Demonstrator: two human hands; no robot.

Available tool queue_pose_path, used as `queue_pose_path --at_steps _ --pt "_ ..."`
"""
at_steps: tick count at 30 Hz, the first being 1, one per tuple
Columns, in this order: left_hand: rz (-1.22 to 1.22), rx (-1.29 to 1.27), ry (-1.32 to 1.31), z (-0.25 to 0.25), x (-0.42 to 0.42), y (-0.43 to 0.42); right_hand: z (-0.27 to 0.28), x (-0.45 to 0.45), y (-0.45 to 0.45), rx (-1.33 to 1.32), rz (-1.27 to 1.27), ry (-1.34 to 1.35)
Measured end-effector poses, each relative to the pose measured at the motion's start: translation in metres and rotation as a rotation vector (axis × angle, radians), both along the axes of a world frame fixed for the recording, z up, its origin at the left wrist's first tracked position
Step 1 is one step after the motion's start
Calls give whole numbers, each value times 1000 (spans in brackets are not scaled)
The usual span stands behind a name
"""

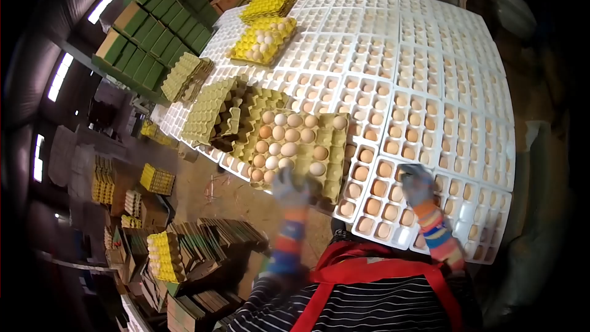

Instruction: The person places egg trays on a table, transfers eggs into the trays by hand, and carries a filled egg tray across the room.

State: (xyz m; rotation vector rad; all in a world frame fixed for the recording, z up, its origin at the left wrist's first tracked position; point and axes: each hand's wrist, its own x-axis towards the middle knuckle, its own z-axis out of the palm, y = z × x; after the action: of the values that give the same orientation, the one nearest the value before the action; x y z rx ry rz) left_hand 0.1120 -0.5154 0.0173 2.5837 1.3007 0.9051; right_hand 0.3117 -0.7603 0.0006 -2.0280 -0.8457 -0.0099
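Note:
My left hand point(291, 189), in a grey glove and a striped knit sleeve, is over the near edge of a grey-green pulp egg tray point(332, 154). It is smeared by motion, so its fingers are unclear. Brown and pale eggs point(289, 149) fill much of that tray; its right part has bare cups. My right hand point(419, 184), gloved alike, reaches down over a white plastic egg tray point(401, 235) at the near edge. Its fingers point away from me, and whatever lies beneath them is hidden. Brown eggs point(390, 212) sit in the cups just left of it.
White trays of eggs point(421, 80) cover the table. Stacked pulp trays point(212, 110) stand at the left, with yellow trays point(263, 40) farther back. Green cartons point(157, 31) are piled beyond the table. Folded cardboard point(209, 246) and a yellow tray stack point(165, 257) lie at lower left.

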Motion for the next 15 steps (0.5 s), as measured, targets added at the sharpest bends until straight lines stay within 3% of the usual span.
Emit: queue_pose_path --at_steps 1,3,4,5,8,11,12,15 --pt "46 39 89 6 -4 24 53 -12 35 -96 124 61" --pt "14 -129 230 10 -1 53 31 -16 109 -141 277 -35" --pt "-21 -192 362 28 8 53 20 -26 147 -195 196 -273" --pt "-59 -254 495 38 16 53 25 -28 187 -229 257 -141" --pt "-26 -234 335 17 18 59 17 -39 272 -461 263 -326" --pt "-107 -323 181 3 9 76 12 -49 293 -667 304 -480" --pt "-136 -216 70 -6 6 83 1 -45 292 -563 293 -389" --pt "-268 -669 -568 -12 -9 109 2 -26 279 -229 353 -87"
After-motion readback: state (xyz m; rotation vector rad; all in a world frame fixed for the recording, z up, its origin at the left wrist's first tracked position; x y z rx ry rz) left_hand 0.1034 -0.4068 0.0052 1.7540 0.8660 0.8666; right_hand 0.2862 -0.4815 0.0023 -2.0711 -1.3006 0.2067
